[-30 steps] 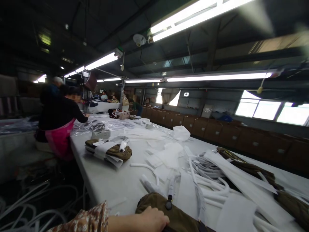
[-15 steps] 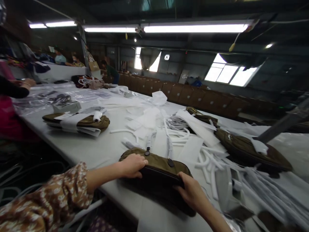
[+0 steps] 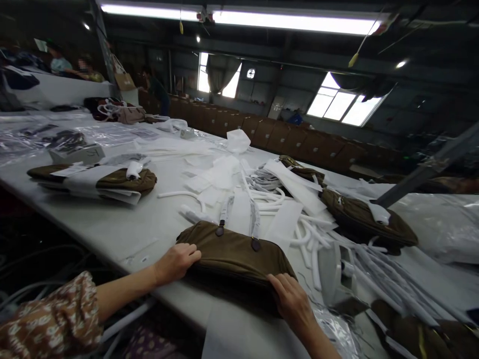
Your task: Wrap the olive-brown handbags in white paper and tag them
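Note:
An olive-brown handbag point(image 3: 239, 249) lies on the white table right in front of me, its dark underside towards me. Two handles wrapped in clear plastic run away from its far side, joined by dark leather tabs. My left hand point(image 3: 177, 263) is closed on the bag's near left edge, fingers curled over the fabric. At the near right edge my right hand point(image 3: 292, 299) grips the bag, thumb hidden beneath and fingers on top. White foam tubes point(image 3: 269, 197) and white paper strips point(image 3: 239, 214) lie just beyond the bag.
Another olive bag point(image 3: 112, 182) with a white paper band lies to the left. More olive bags point(image 3: 366, 219) lie at the right, near a tape dispenser point(image 3: 333, 274) and a metal post point(image 3: 430, 167). Brown cartons point(image 3: 254, 127) line the back. A person point(image 3: 157, 89) stands far off.
My left hand has slid from the bag's top to its left edge. The bag's top has tilted more into view, and my right hand still grips the right side. The view has shifted slightly.

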Tool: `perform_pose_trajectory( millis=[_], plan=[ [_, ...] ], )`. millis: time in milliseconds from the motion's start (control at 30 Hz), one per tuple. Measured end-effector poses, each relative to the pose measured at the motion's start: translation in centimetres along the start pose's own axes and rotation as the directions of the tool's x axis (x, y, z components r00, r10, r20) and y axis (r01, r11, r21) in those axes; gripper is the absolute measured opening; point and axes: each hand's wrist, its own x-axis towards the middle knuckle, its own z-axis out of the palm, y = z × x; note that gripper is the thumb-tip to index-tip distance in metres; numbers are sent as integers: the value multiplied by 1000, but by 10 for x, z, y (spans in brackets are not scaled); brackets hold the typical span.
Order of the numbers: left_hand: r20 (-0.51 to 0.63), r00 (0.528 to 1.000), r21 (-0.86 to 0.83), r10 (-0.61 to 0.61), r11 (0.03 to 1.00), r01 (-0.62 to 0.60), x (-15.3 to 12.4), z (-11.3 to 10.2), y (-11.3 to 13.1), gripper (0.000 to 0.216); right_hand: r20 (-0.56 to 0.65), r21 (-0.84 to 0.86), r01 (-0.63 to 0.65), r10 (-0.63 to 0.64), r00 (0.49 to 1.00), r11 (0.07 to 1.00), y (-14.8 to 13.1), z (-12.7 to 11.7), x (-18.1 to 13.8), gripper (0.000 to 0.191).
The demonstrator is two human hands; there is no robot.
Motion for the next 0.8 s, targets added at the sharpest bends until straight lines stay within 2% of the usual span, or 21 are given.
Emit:
perform_pose_trajectory(
  millis=[133, 233, 333, 467, 667, 800],
  plan=[
    [4, 999, -8, -40, 999, 40, -7, 6, 3, 23, 21, 23, -56, 55, 998, 998, -15, -6, -10, 51],
    [-2, 998, -13, -60, 998, 60, -9, 9, 7, 26, 38, 58, -144, 142, 989, 988, -24, -13, -12, 52],
    [1, 998, -18, -64, 998, 64, -9, 12, 8, 27, -40, 14, -195, 195, 980, 981, -30, -19, -8, 57],
    [-15, 995, -29, -95, 995, 95, -13, 20, 9, 30, -157, -146, -219, 196, 968, 965, -36, -20, -5, 48],
    [-1, 992, -24, -125, 992, 125, -17, 28, 13, 31, -164, -180, -151, 122, 979, 972, -39, -4, -12, 38],
    [93, 982, -2, -164, 986, 165, -10, 12, 19, 34, -237, -151, -135, 97, 967, 979, -40, 19, -25, 28]
  ],
)
